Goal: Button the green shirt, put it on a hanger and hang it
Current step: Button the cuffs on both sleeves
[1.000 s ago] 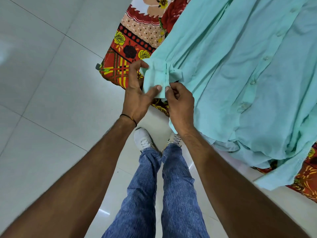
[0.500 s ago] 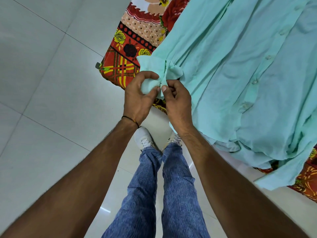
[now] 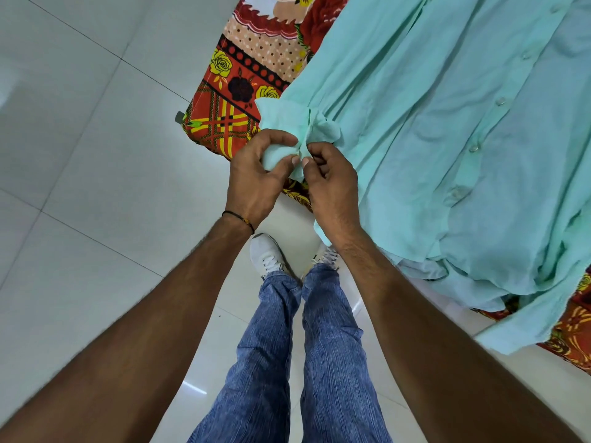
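The mint-green shirt (image 3: 431, 129) lies spread over a bed on the right, its buttoned front placket (image 3: 476, 145) running down the middle. One sleeve stretches toward me and ends in the cuff (image 3: 281, 123) at the bed's corner. My left hand (image 3: 256, 177) pinches the cuff's lower edge between thumb and fingers. My right hand (image 3: 329, 180) pinches the facing edge right beside it, thumb tips almost touching. The cuff's button is hidden by my fingers. No hanger is in view.
The bed wears a red, yellow and orange floral sheet (image 3: 233, 91); its corner juts toward me. Pale tiled floor (image 3: 96, 155) fills the left. My legs in blue jeans and white shoes (image 3: 265, 254) stand close to the bed edge.
My left hand's fingers have curled down from the cuff's upper edge onto its lower part. Both hands have closed together on the cuff opening.
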